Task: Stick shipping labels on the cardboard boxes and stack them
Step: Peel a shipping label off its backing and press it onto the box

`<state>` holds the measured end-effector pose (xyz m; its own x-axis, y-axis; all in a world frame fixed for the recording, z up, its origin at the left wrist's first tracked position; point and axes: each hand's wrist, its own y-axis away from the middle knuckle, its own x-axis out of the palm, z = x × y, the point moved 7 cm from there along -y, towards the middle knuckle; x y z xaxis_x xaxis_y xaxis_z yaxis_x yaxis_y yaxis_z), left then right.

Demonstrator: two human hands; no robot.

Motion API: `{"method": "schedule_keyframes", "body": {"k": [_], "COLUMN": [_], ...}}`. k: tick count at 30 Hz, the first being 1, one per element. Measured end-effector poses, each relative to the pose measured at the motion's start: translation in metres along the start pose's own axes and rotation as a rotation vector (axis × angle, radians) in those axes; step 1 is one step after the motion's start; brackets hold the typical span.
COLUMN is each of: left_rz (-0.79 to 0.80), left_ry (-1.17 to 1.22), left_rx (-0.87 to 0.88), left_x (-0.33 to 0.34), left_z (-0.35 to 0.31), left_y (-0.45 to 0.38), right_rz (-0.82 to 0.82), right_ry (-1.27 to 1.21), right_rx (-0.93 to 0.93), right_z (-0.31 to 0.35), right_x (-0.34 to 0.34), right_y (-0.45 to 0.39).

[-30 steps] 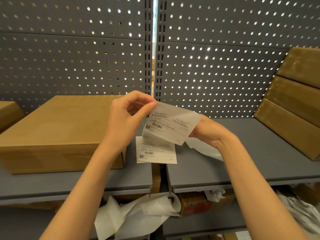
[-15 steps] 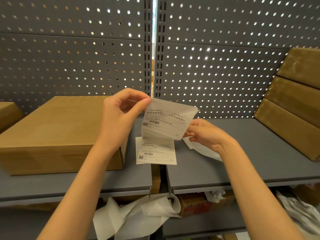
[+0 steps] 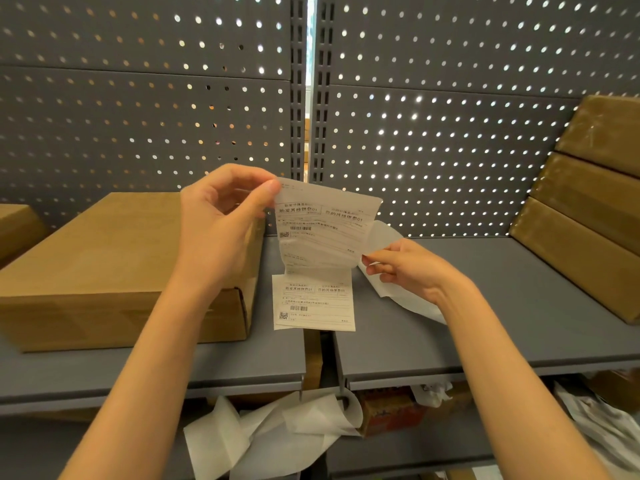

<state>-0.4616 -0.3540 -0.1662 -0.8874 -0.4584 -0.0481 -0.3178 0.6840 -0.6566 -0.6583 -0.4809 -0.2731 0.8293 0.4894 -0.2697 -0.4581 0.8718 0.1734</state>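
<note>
— Two hands are seen in the head view; what is held by each?

— A shipping label (image 3: 325, 226) is pinched at its upper left corner by the left hand (image 3: 221, 230), between thumb and forefinger, and is held up above the grey shelf (image 3: 485, 334). A strip of backing paper (image 3: 391, 289) is pinched by the right hand (image 3: 408, 268), curled away from the label's right edge and trailing down onto the shelf.

— Where are the other labels kept?

— A second label sheet (image 3: 314, 303) is laid flat on the shelf just below the raised one, across the gap between the two shelf boards.

— And the boxes?

— One large cardboard box (image 3: 104, 271) is set on the shelf to the left, partly hidden by the left hand. Its top is bare. Three stacked boxes (image 3: 588, 209) are seen at the right edge, well apart from the hands. A corner of another box (image 3: 15, 226) is shown at the far left.

— What is seen behind and below?

— A perforated grey back panel (image 3: 433, 133) is seen behind. Loose sheets of discarded paper (image 3: 277, 434) are piled on the lower shelf.
</note>
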Motion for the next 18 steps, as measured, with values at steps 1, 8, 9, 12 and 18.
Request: {"method": "schedule_keyframes", "body": {"k": [1,8,9,12,18], "left_rz": [-0.004,-0.071,-0.079,-0.100,-0.142], "left_ry": [0.001,0.046,0.051,0.055,0.044], "left_rx": [-0.001,-0.033,-0.034,-0.031,-0.017], "left_x": [-0.002,-0.018,-0.019,-0.024,-0.034], "left_z": [0.000,0.006,0.006,0.004,0.002], "left_y": [-0.001,-0.004,-0.005,-0.006,-0.008], "right_rz": [-0.005,0.000,0.002,0.010,0.009], "right_ry": [-0.012,-0.061,-0.062,-0.066,-0.032], "right_rx": [0.003,-0.015,-0.019,-0.025,-0.035], "right_z": [-0.001,0.000,0.000,0.000,0.001], "right_x": [0.000,-0.002,-0.002,-0.003,-0.002], "right_y": [0.000,0.000,0.000,0.000,0.002]}}
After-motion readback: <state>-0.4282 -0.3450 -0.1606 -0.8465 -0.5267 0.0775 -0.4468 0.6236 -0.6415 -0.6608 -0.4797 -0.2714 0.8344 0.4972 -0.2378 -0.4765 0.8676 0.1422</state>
